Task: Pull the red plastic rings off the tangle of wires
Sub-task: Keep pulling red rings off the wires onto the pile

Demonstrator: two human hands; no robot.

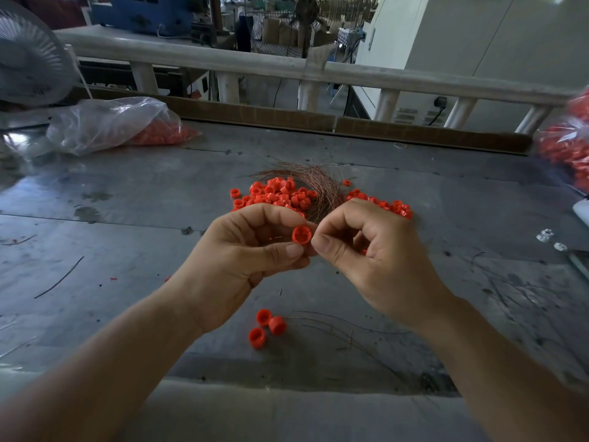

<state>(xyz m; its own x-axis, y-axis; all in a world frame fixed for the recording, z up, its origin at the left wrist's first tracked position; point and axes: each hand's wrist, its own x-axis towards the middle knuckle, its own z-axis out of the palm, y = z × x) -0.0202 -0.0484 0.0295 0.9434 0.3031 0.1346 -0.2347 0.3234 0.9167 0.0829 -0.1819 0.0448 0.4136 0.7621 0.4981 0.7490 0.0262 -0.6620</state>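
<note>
the left hand [242, 260] holds 1 red ring [301, 235] up over the surface [127, 202], pinched between thumb and forefinger with its open face turned to the camera. the right hand [366, 250] has its fingers curled, and its thumb and forefinger are closed together right against the ring's right edge. what sits between them is too thin to make out; i judge it to be a wire running through the ring.

the tangle of wires [315, 183] lies beyond the hands, coppery and fanned out, with a heap of red rings [280, 194] touching its left side and a smaller scatter [382, 205] on its right. 3 more rings [267, 327] lie close to the person, beside some thin loose strands.

to do this step well, the left hand should keep the ring steady by its outer wall, not squeezing so hard that the plastic bends and grips the wire. the right hand should hold the wire close to the ring and draw it straight out along the ring's axis; pulling at an angle would likely kink it or catch it on the cross inside. a short twist may free a snag. the freed ring belongs with the loose ones, the wire apart, so they do not tangle again.

a clear bag of red pieces [108, 124] lies far left.
</note>
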